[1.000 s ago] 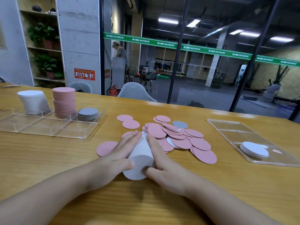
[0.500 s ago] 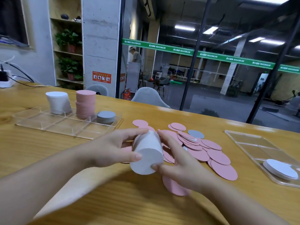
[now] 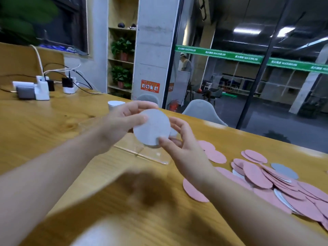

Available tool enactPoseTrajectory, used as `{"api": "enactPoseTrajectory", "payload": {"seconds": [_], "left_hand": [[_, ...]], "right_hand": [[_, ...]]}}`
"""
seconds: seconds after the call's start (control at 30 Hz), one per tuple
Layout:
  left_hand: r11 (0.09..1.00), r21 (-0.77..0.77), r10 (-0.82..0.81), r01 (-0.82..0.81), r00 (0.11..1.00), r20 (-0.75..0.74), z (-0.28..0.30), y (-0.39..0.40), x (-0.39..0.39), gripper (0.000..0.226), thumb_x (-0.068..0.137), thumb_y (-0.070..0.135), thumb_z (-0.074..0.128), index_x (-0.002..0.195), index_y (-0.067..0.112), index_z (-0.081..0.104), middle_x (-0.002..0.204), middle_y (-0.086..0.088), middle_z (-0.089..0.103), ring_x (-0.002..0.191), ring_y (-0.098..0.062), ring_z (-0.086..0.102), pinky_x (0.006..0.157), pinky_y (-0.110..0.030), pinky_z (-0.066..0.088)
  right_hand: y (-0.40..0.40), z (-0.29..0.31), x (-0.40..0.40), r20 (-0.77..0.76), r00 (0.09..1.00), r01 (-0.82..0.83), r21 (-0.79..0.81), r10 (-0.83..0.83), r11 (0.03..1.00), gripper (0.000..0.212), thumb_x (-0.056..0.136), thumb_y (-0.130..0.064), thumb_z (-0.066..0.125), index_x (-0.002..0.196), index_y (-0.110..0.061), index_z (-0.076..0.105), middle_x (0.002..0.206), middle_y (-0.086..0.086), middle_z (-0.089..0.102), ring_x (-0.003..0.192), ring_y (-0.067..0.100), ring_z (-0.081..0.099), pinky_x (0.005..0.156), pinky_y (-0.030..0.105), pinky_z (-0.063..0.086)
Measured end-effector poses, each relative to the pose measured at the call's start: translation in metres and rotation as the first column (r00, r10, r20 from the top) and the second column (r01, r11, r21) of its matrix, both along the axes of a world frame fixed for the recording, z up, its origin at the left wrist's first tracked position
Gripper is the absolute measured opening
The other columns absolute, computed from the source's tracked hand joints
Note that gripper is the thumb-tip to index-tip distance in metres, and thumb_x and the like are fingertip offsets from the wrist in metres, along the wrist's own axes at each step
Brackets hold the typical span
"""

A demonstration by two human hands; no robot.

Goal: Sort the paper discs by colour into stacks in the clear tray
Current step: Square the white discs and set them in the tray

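Both hands hold a stack of white paper discs in the air above the clear tray. My left hand grips the stack from the left, thumb on its face. From below and to the right, my right hand holds it, thumb pressed on the lower edge. The hands hide most of the tray; only its near edge and a white stack standing in it show. A loose pile of pink discs, with one grey disc and a few white ones, lies on the table at right.
Chargers, a power strip and cables sit at the far left of the wooden table. A grey chair stands behind the far table edge, beyond it a glass wall.
Both hands have lifted the white stack off the table and carried it left and away, over the clear tray. The view has swung left, so the pink pile now lies at the right.
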State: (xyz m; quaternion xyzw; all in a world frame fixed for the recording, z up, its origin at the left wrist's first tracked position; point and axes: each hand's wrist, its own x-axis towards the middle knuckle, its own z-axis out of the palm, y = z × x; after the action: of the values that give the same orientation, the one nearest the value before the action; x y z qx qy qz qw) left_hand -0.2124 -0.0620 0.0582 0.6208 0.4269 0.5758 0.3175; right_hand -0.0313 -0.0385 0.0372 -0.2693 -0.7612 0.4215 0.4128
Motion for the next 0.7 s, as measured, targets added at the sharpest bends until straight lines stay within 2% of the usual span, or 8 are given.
{"api": "enactPoseTrajectory", "payload": {"seconds": [0.07, 0.13, 0.23, 0.27, 0.37, 0.43, 0.57, 0.7], "left_hand": [[0.996, 0.01, 0.087, -0.088, 0.994, 0.061, 0.002, 0.006, -0.016, 0.022, 0.077, 0.02, 0.056, 0.092, 0.03, 0.069, 0.09, 0.008, 0.069, 0.081, -0.009, 0.061, 0.062, -0.018, 0.05], [0.98, -0.001, 0.199, -0.201, 0.971, 0.135, 0.003, 0.013, -0.031, 0.021, 0.086, 0.013, 0.055, 0.093, 0.028, 0.068, 0.092, 0.003, 0.066, 0.084, -0.015, 0.058, 0.062, -0.025, 0.049], [0.946, -0.042, 0.322, -0.322, 0.915, 0.243, 0.004, 0.023, -0.053, 0.028, 0.091, 0.007, 0.048, 0.093, 0.027, 0.068, 0.093, 0.0, 0.063, 0.083, -0.018, 0.056, 0.064, -0.03, 0.048], [0.94, -0.06, 0.34, -0.337, 0.901, 0.268, 0.003, 0.026, -0.062, 0.028, 0.091, 0.007, 0.047, 0.093, 0.026, 0.068, 0.092, 0.0, 0.064, 0.082, -0.018, 0.056, 0.065, -0.031, 0.048], [0.915, -0.145, 0.403, -0.377, 0.87, 0.283, 0.001, 0.039, -0.09, 0.028, 0.089, 0.009, 0.047, 0.091, 0.026, 0.069, 0.093, -0.003, 0.066, 0.083, -0.022, 0.058, 0.066, -0.031, 0.048], [0.884, -0.197, 0.464, -0.425, 0.852, 0.242, -0.001, 0.047, -0.105, 0.028, 0.088, 0.011, 0.047, 0.088, 0.027, 0.07, 0.096, -0.005, 0.066, 0.085, -0.024, 0.058, 0.064, -0.03, 0.047], [0.856, -0.212, 0.511, -0.471, 0.833, 0.214, -0.01, 0.056, -0.125, 0.028, 0.09, 0.011, 0.045, 0.088, 0.026, 0.068, 0.092, -0.002, 0.064, 0.08, -0.021, 0.056, 0.06, -0.027, 0.045], [0.812, -0.214, 0.575, -0.544, 0.808, 0.13, -0.024, 0.063, -0.137, 0.027, 0.092, 0.012, 0.041, 0.091, 0.025, 0.065, 0.091, 0.0, 0.061, 0.082, -0.018, 0.054, 0.067, -0.03, 0.045]], "right_hand": [[0.007, 0.006, -0.029, -0.034, 0.999, 0.018, 0.03, -0.017, 0.999, 0.037, 0.092, -0.02, 0.057, 0.119, -0.038, 0.039, 0.108, -0.03, 0.046, 0.103, 0.0, 0.056, 0.081, 0.011, 0.047], [0.015, 0.01, -0.059, -0.06, 0.998, 0.038, 0.015, -0.037, 0.999, 0.034, 0.091, -0.018, 0.057, 0.115, -0.038, 0.042, 0.105, -0.027, 0.047, 0.102, -0.001, 0.053, 0.084, 0.014, 0.047], [0.031, 0.013, -0.102, -0.072, 0.996, 0.046, -0.048, -0.049, 0.998, 0.031, 0.081, -0.023, 0.057, 0.103, -0.041, 0.045, 0.111, -0.013, 0.053, 0.107, 0.01, 0.053, 0.093, 0.037, 0.048], [0.035, 0.013, -0.115, -0.073, 0.996, 0.04, -0.068, -0.045, 0.997, 0.03, 0.08, -0.023, 0.057, 0.102, -0.04, 0.046, 0.111, -0.01, 0.055, 0.107, 0.012, 0.054, 0.09, 0.035, 0.048], [0.047, 0.015, -0.144, -0.055, 0.998, -0.003, -0.13, -0.004, 0.992, 0.03, 0.088, -0.011, 0.05, 0.11, -0.031, 0.042, 0.114, -0.004, 0.056, 0.103, 0.012, 0.053, 0.073, 0.02, 0.044], [0.055, 0.013, -0.159, -0.033, 0.999, -0.028, -0.178, 0.022, 0.984, 0.03, 0.09, -0.009, 0.046, 0.112, -0.029, 0.041, 0.115, -0.001, 0.056, 0.103, 0.013, 0.053, 0.072, 0.019, 0.044], [0.07, 0.003, -0.185, 0.021, 0.999, -0.032, -0.194, 0.037, 0.981, 0.033, 0.092, -0.012, 0.044, 0.123, -0.024, 0.045, 0.123, 0.003, 0.056, 0.11, 0.017, 0.053, 0.095, 0.034, 0.045], [0.082, -0.009, -0.199, 0.108, 0.993, -0.029, -0.189, 0.05, 0.982, 0.04, 0.095, -0.018, 0.041, 0.135, -0.022, 0.043, 0.127, 0.0, 0.054, 0.115, 0.016, 0.051, 0.103, 0.037, 0.042]]}}
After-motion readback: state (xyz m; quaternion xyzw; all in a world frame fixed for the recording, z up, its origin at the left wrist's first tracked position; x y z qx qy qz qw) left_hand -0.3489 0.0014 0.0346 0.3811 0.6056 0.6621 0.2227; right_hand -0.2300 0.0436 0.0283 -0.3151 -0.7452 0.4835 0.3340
